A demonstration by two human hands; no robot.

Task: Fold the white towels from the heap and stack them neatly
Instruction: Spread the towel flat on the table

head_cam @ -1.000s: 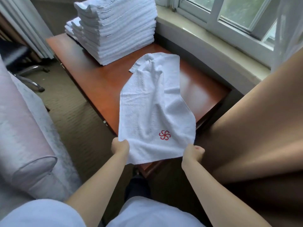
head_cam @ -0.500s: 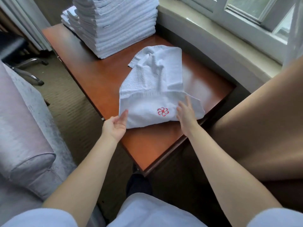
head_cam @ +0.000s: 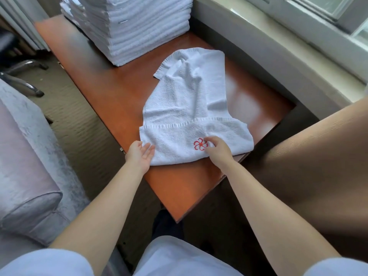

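Note:
One white towel (head_cam: 185, 108) lies on the brown wooden table (head_cam: 179, 186), its far end rumpled and its near end spread flat, with a red flower logo (head_cam: 200, 144) facing up. My left hand (head_cam: 139, 154) is held with straight fingers, palm turned toward the towel, touching its near left corner. My right hand (head_cam: 218, 151) sits on the towel right beside the logo, fingers curled and pinching the cloth. A tall stack of folded white towels (head_cam: 139, 26) stands at the far end of the table.
A pale upholstered armchair (head_cam: 23, 176) is close on the left. A window sill (head_cam: 278, 36) runs along the right behind the table. A large brown surface (head_cam: 318, 166) fills the right side. Metal chair legs (head_cam: 23, 76) stand on the carpet at far left.
The towel, held up by its near corners a second ago, now lies on the table. My right hand's fingers went from flat to curled by the logo; my left hand moved to the towel's corner.

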